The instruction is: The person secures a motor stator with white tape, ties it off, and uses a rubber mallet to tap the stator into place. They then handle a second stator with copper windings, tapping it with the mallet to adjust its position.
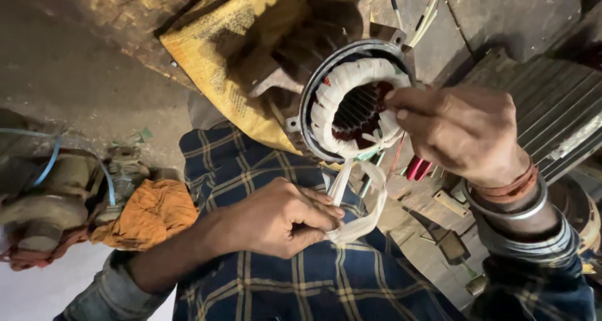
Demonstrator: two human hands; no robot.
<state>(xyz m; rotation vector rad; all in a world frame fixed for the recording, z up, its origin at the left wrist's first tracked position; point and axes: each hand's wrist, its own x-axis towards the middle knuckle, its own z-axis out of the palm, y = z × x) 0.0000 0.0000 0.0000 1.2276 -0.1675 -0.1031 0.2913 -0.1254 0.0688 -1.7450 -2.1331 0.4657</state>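
Head view looks down on a motor stator (351, 101), a round metal shell with a white-wrapped winding ring inside, sitting at about one o'clock from the picture's centre. A white cloth tape (370, 199) hangs from the lower edge of the winding and loops down toward six o'clock. The left hand (276, 217) is clenched around the bottom of that loop, the tape pinched between thumb and fingertips at the hand's three o'clock side. The right hand (461, 133) reaches in from three o'clock; its fingertips press on the winding's right rim, pinching what looks like the tape's upper end there. Beneath both forearms lies a blue checked cloth (269, 277). An orange rag (150, 211) sits at nine o'clock, and a yellow sack (232, 51) lies at eleven o'clock of the stator.
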